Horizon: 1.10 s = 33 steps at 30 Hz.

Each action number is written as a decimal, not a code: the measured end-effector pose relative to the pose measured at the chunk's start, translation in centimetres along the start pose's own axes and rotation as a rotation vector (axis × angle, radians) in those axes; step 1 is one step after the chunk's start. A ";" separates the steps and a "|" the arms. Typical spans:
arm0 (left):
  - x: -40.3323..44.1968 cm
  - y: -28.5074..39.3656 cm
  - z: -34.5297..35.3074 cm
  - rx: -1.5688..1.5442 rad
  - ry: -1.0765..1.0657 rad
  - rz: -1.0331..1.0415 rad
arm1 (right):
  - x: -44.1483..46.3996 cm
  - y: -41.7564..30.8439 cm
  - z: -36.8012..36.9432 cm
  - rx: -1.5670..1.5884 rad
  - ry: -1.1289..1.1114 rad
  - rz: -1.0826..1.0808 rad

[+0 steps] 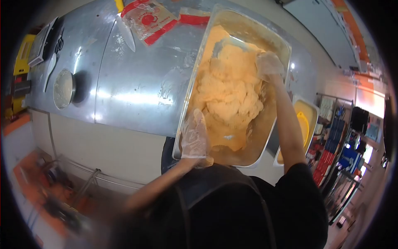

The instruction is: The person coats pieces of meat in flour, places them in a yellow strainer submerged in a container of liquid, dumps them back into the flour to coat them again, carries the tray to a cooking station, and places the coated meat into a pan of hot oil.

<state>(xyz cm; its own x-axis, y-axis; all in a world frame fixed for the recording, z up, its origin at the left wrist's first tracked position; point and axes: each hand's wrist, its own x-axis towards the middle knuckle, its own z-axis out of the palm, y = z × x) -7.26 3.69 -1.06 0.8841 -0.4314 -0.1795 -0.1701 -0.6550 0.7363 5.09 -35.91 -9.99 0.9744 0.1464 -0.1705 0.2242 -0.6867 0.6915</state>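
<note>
A large metal tray (268, 143) holds a lumpy mound of orange powdery mixture (232, 87). My left hand (195, 136), in a clear plastic glove, lies along the tray's near left side with its fingers stretched out against the mixture. At the upper right of the mound is my right hand (269, 65), also gloved, close to the tray's right wall. Its fingers are blurred, and I cannot make out whether they hold anything.
A knife (126, 35) and a red-and-clear bag (150, 18) lie on the metal table (137, 83). Further left are a bowl (64, 89), a white spoon (50, 71), black scissors (59, 43) and a scale (42, 43). Another tray (314, 126) with a yellow item (304, 126) is at right.
</note>
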 end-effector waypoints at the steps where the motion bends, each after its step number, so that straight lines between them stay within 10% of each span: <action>1: -1.3 0.3 0.6 0.213 -0.073 -0.153 | -0.7 -0.3 1.2 0.473 -0.244 0.050; 4: 0.8 0.5 0.7 0.102 -0.305 -0.434 | -2.5 -4.0 0.2 0.584 -0.224 0.047; 6: 1.5 -2.0 4.1 0.045 -0.248 -0.459 | -5.7 -6.4 -1.1 1.341 -0.450 0.436; 11: 7.0 0.4 4.9 -1.571 -0.106 -1.078 | -10.9 -12.3 -7.9 2.341 -0.663 0.830; 14: 10.6 0.7 3.4 -1.582 -0.241 -0.951 | -11.6 -12.7 -13.0 3.075 -0.701 1.022; 18: 11.4 1.5 0.2 -1.572 -0.293 -0.744 | -12.4 -7.8 -10.2 3.094 -0.316 0.983; 22: 10.5 3.3 -1.8 -1.526 -0.224 -0.485 | -10.3 -1.9 -15.1 2.712 -0.085 1.499; 26: 9.1 0.4 2.6 -1.632 -0.242 -0.584 | -10.3 -10.7 -11.0 2.875 0.070 1.462; 31: 15.5 3.6 5.6 -1.643 -0.034 -0.646 | -3.3 -12.0 -10.2 2.462 0.131 0.963; 33: 17.5 5.3 3.6 -1.580 -0.066 -0.522 | -2.1 -8.9 -12.0 1.988 -0.167 0.699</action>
<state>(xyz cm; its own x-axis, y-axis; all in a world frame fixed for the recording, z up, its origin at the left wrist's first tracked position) 5.72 -9.55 -2.65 0.6749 -0.4336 -0.5971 0.7331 0.4859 0.4758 1.24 -21.58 -7.34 0.8334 -0.3803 -0.4011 -0.5112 -0.2543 -0.8210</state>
